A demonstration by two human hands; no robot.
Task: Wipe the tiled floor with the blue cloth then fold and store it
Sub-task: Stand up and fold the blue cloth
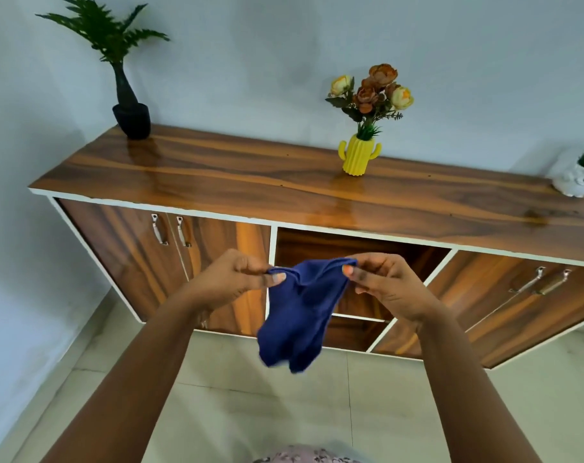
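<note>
Blue cloth point(297, 312) hung between left hand point(232, 280) and right hand point(389, 285), top corners pinched, above tiled floor point(250, 412).

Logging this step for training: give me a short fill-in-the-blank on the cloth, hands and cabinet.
1. Both hands, left and right, pinch the top edge of the ____ cloth.
2. The cloth hangs above the tiled ____.
3. The yellow vase is shaped like a ____.

Missing words: blue; floor; cactus

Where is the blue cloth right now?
The blue cloth hangs mid-view between the left hand and right hand, pinched at its top corners, before the wooden cabinet's open shelf.
</note>
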